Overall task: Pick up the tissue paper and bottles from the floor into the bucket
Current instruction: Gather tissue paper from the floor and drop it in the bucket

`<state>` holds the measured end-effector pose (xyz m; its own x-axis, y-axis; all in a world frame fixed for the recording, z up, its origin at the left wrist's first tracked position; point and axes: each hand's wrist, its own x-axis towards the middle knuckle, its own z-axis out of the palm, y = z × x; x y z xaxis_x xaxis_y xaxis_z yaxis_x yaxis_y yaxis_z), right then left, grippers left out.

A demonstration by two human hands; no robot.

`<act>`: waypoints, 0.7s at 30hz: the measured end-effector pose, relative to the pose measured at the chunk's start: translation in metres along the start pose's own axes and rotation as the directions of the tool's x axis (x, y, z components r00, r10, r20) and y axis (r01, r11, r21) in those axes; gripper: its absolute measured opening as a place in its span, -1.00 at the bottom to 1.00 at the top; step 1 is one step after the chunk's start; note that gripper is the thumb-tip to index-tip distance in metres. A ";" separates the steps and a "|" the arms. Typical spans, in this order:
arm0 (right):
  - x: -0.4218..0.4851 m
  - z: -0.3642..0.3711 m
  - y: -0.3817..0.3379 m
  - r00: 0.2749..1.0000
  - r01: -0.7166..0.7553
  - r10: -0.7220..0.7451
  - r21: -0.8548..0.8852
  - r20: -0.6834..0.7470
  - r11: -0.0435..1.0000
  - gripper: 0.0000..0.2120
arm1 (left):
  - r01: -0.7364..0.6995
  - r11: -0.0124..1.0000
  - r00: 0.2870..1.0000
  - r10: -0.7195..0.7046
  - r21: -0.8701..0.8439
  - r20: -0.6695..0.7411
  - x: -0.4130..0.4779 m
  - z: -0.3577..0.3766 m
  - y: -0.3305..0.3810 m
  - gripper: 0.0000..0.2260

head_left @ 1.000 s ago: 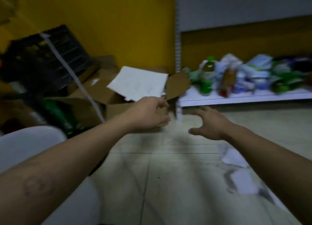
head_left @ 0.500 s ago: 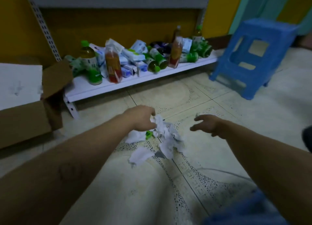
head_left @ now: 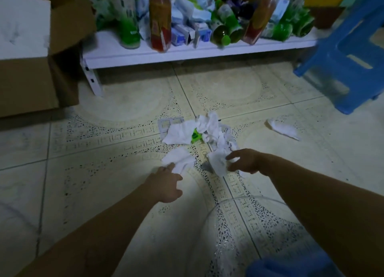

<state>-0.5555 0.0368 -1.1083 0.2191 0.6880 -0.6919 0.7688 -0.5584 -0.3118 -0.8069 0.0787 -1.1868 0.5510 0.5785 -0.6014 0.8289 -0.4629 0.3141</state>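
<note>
Behind the tissue paper [head_left: 178, 131], laden shelf [head_left: 187, 52]

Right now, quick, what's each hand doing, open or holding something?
Left hand: open, fingertips touching the flat tissue.
Right hand: open, fingers spread against the crumpled tissue, no clear grip.

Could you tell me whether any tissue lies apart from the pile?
Yes, one tissue piece lies alone near the blue stool.
</note>
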 end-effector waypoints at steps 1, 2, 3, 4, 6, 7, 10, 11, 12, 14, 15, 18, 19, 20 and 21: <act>0.006 0.004 0.001 1.000 0.003 -0.002 -0.021 0.024 1.000 -0.49 | 0.005 1.000 1.000 -0.005 -0.006 -0.017 0.002 0.005 0.000 -0.43; 0.011 0.009 0.002 0.999 0.006 -0.004 -0.038 0.050 0.999 -0.49 | 0.008 1.000 0.998 -0.009 -0.020 -0.061 0.002 0.010 0.000 -0.45; 0.016 0.013 0.003 0.997 0.010 -0.006 -0.051 0.072 0.999 -0.48 | 0.007 0.999 0.992 -0.011 -0.035 -0.122 0.002 0.013 0.000 -0.52; 0.020 0.017 0.003 0.996 0.016 -0.011 -0.053 0.092 0.998 -0.47 | 0.002 0.999 0.984 -0.009 -0.038 -0.178 0.002 0.016 0.001 -0.62; 0.026 0.023 -0.001 0.992 0.020 -0.013 -0.057 0.125 0.998 -0.45 | 0.008 0.999 0.980 -0.016 -0.039 -0.200 0.000 0.016 -0.001 -0.79; 0.029 0.025 -0.003 0.991 0.033 -0.022 -0.081 0.132 0.996 -0.46 | 0.010 0.998 0.982 -0.023 -0.066 -0.188 -0.002 0.015 -0.002 -0.84; 0.036 0.029 -0.016 0.989 0.130 -0.118 -0.145 0.088 0.981 -0.58 | -0.028 0.970 0.981 -0.020 -0.243 -0.193 -0.008 0.010 -0.010 -0.82; 0.040 0.032 -0.019 0.989 0.132 -0.121 -0.150 0.080 0.980 -0.58 | -0.044 0.954 0.979 -0.017 -0.296 -0.201 -0.009 0.009 -0.012 -0.78; 0.042 0.034 -0.022 0.990 0.127 -0.113 -0.170 0.087 0.977 -0.56 | -0.056 0.939 0.978 -0.017 -0.340 -0.207 -0.012 0.006 -0.014 -0.75; 0.043 0.038 -0.027 0.988 0.126 -0.098 -0.252 0.121 0.960 -0.53 | -0.076 0.917 0.973 -0.017 -0.391 -0.229 -0.015 0.000 -0.015 -0.76; 0.043 0.040 -0.029 0.987 0.136 -0.107 -0.267 0.122 0.954 -0.52 | -0.087 0.918 0.967 -0.016 -0.387 -0.254 -0.017 -0.003 -0.016 -0.80; 0.039 0.039 -0.035 0.983 0.162 -0.138 -0.209 0.123 0.964 -0.61 | -0.100 0.930 0.942 -0.026 -0.353 -0.334 -0.024 -0.014 -0.016 -0.81; 0.039 0.038 -0.035 0.983 0.149 -0.126 -0.182 0.136 0.972 -0.63 | -0.095 0.931 0.939 -0.034 -0.352 -0.343 -0.028 -0.018 -0.015 -0.80; 0.038 0.035 -0.035 0.985 0.109 -0.085 -0.158 0.149 0.981 -0.64 | -0.087 0.933 0.938 -0.042 -0.350 -0.345 -0.032 -0.021 -0.015 -0.78; 0.037 0.032 -0.036 0.987 0.046 -0.027 -0.121 0.156 0.992 -0.65 | -0.076 0.933 0.937 -0.054 -0.352 -0.344 -0.036 -0.024 -0.015 -0.76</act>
<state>-0.5945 0.0674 -1.1432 0.1023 0.6219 -0.7764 0.8449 -0.4663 -0.2622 -0.8371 0.0817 -1.1523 0.5053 0.7981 -0.3282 0.7655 -0.2390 0.5974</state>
